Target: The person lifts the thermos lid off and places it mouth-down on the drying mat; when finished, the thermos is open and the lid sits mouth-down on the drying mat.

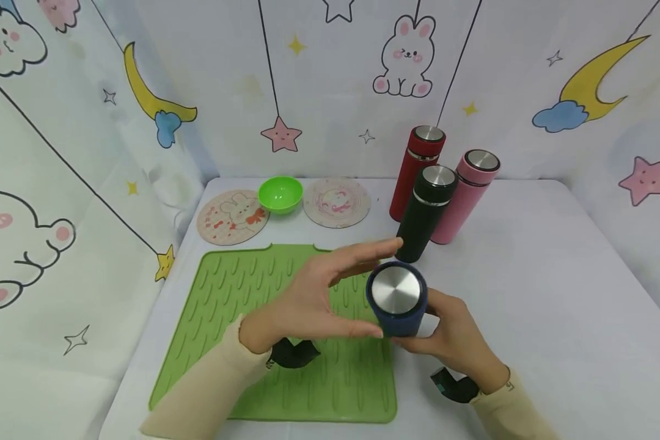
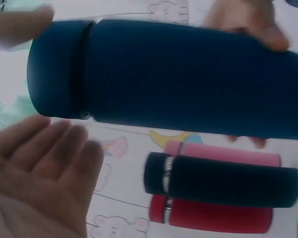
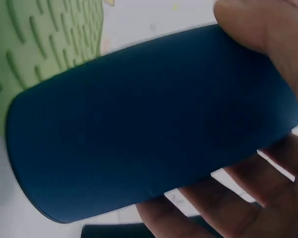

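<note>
A dark blue thermos flask (image 1: 397,299) with a brushed steel disc on its lid stands over the right edge of the green mat. My right hand (image 1: 458,335) grips its body, thumb on one side and fingers on the other, as the right wrist view shows on the flask (image 3: 149,129). Around the lid end, my left hand (image 1: 310,299) is spread with fingers and thumb extended on either side. In the left wrist view, those fingers (image 2: 64,153) lie beside the lid (image 2: 57,69); whether the thumb touches it, I cannot tell.
Behind the blue flask stand a black flask (image 1: 426,214), a red flask (image 1: 418,174) and a pink flask (image 1: 464,198). The green ridged mat (image 1: 275,391) lies under my left arm. At the back are a green bowl (image 1: 280,195) and two round printed coasters, left (image 1: 225,223) and right (image 1: 337,214).
</note>
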A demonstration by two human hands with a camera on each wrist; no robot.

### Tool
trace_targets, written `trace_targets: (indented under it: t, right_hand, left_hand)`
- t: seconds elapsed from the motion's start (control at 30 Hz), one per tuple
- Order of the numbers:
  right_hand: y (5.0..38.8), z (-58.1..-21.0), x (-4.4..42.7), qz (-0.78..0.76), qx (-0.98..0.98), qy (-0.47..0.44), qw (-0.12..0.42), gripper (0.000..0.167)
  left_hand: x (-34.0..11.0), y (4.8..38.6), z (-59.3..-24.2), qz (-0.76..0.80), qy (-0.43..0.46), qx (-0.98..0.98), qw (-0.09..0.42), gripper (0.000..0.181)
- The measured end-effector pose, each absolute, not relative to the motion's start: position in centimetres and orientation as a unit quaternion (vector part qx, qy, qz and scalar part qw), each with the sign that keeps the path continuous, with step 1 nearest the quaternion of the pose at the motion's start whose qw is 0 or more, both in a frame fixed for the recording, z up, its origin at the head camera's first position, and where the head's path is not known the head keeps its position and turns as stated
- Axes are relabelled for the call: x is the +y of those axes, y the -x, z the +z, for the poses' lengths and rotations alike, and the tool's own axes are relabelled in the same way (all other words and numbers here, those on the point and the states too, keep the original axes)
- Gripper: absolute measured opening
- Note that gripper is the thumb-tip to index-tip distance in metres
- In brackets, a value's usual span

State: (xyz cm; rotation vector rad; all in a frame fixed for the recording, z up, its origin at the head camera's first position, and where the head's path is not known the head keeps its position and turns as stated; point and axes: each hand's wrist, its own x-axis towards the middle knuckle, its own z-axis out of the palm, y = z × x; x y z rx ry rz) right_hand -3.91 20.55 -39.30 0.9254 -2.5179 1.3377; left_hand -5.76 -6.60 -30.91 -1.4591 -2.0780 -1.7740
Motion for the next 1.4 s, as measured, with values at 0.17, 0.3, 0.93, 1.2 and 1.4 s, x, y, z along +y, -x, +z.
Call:
trace_targets:
  t: [0.17,0.3,0.93,1.2,1.4]
  right_hand:
    - [3.9,-38.9,20.0,0.442,-0.822,-0.357,0.025,0.075]
    - [4.1,-38.8,19.9,0.437,-0.813,-0.382,0.038,0.076]
    - [4.5,-40.0,18.9,0.414,-0.833,-0.332,0.154,0.082]
    - [4.1,-40.5,19.2,0.427,-0.796,-0.422,0.072,0.078]
    - [4.6,-40.5,18.9,0.419,-0.796,-0.417,0.127,0.071]
  left_hand:
    - [-7.4,6.0,-29.0,-0.500,0.560,-0.661,0.014,0.075]
    - [-7.8,5.6,-28.4,-0.470,0.581,-0.664,0.029,0.066]
    - [-7.3,3.6,-30.1,-0.488,0.440,-0.739,0.148,0.079]
    - [-8.9,3.6,-28.2,-0.377,0.572,-0.728,-0.006,0.074]
    - [-8.5,3.6,-28.2,-0.384,0.555,-0.737,0.037,0.072]
